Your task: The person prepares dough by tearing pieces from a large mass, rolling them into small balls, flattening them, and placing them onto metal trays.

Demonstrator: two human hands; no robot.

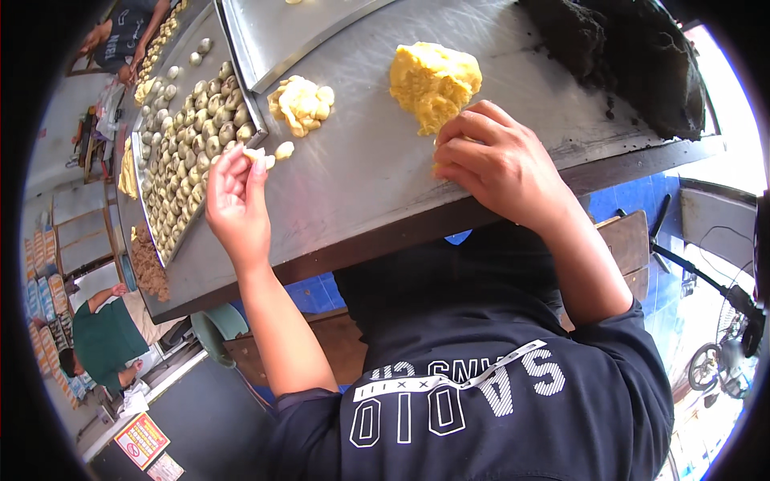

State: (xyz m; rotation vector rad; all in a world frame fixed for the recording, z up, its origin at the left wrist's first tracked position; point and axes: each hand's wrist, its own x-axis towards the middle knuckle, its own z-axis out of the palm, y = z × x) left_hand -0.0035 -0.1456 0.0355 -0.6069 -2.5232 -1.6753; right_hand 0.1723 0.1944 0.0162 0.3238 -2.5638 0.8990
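Along the near edge of the bench [353, 188], 2 bare hands are over the metal top. The left hand [235, 207] is narrowed, its thumb and fingers pinching a small pale piece [258, 157]. The right hand [505, 164] has its fingers curled in toward the thumb; a trace of yellow shows at the tips, but I cannot tell how much it holds. Just beside the held piece lies 1 small ball [285, 150]. By the near left corner sits a brown heap [151, 263], and beyond it a tray [261, 133] packed with round, glossy balls [192, 152] fills the left side. Between the tray and the right hand rests a pale pile [301, 104] of small lumps. The yellow dough [433, 80] lies just beyond the right hand; whether they touch is unclear. Toward the right end, a dark heap [618, 60] sheds crumbs. At the far edge stands a 2nd tray [301, 36]. Farther off to the left are 2 people, 1 in a green top [112, 345].
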